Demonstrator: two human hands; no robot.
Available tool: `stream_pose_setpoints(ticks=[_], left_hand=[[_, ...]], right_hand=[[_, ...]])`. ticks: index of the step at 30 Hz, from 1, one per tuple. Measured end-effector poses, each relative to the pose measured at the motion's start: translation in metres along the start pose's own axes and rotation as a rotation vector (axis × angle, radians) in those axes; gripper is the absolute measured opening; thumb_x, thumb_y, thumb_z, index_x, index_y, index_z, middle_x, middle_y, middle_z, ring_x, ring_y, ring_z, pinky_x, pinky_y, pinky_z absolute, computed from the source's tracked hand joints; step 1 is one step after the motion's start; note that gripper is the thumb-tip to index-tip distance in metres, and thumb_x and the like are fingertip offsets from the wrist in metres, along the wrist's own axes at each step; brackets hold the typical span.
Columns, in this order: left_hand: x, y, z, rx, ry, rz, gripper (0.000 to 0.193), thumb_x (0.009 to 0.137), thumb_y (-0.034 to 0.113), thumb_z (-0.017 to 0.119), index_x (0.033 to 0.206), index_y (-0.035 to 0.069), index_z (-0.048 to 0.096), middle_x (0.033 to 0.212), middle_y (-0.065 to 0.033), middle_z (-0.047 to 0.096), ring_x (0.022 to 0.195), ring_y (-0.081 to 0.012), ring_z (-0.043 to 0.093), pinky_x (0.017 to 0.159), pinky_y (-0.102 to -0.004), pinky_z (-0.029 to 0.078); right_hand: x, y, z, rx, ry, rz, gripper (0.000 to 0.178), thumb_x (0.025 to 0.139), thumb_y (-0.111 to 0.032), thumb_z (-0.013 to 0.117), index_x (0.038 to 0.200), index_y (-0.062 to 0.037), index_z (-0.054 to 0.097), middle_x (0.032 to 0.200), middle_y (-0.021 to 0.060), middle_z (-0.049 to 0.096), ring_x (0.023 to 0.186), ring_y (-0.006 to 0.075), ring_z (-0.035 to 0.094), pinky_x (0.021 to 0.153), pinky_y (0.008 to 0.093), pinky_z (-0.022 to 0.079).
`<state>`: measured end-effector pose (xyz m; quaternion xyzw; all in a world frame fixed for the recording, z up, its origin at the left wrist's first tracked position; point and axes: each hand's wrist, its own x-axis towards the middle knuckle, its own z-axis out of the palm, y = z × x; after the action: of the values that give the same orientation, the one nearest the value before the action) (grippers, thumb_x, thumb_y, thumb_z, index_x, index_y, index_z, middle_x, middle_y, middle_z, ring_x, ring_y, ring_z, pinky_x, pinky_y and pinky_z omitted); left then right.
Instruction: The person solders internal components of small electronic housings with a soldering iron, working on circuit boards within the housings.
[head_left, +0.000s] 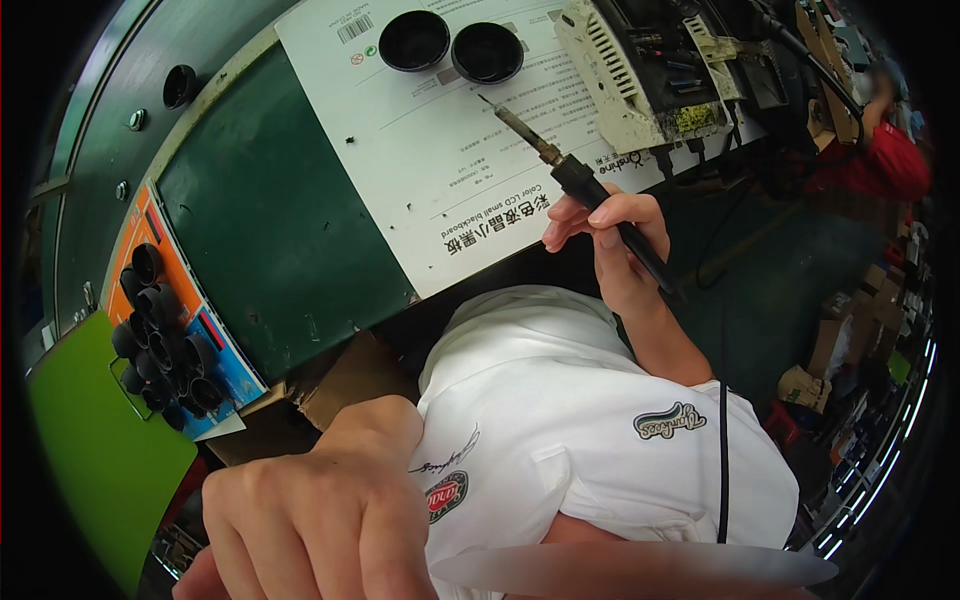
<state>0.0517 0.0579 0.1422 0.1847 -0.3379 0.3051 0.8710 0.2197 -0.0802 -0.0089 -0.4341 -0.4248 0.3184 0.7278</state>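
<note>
the left hand (310, 510) is looming nearest, at the near left, showing its back; its fingers are curling down out of sight, so i cannot tell whether they are pinching anything. farther right, the right hand (615, 265) is holding a soldering iron (578, 182), thumb and fingers pinching its black handle while the metal tip (490, 102) is pointing far left above a printed white board (385, 140), near two black cups (414, 42). the iron is probably feeling light, its handle stiff and fairly easy to grip, its thin tip rather fragile and possibly hot; the handle is looking like the right place for taking hold, the metal barrel (525, 130) better left alone. a pale vented box (610, 75) is standing at the far right, and more black cups (160, 350) are clustering left of the green surface (290, 210).
</note>
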Motion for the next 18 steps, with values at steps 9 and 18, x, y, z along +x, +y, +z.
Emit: stream_pose_setpoints(ticks=[9, 18], left_hand=[[0.005, -0.008, -0.005, -0.03, 0.033, -0.033, 0.055, 0.098, 0.016, 0.037, 0.044, 0.011, 0.044, 0.046, -0.005, 0.046, 0.046, -0.0204, 0.053, 0.08, -0.0325, 0.053], [0.007, -0.014, -0.012, -0.019, 0.039, 0.028, 0.056, 0.098, 0.016, 0.038, 0.042, 0.011, 0.044, 0.044, -0.0045, 0.044, 0.046, -0.0195, 0.053, 0.078, -0.033, 0.053]], right_hand=[[0.001, -0.001, -0.009, -0.012, 0.041, -0.01, 0.014, 0.093, 0.0, 0.054, 0.107, -0.0019, 0.049, 0.095, 0.0227, 0.063, 0.077, 0.02, 0.065, 0.067, 0.0307, 0.055], [-0.002, 0.001, -0.014, 0.056, 0.098, 0.036, 0.013, 0.094, -0.001, 0.053, 0.106, -0.0025, 0.048, 0.095, 0.0228, 0.063, 0.075, 0.0208, 0.065, 0.065, 0.0304, 0.056]])
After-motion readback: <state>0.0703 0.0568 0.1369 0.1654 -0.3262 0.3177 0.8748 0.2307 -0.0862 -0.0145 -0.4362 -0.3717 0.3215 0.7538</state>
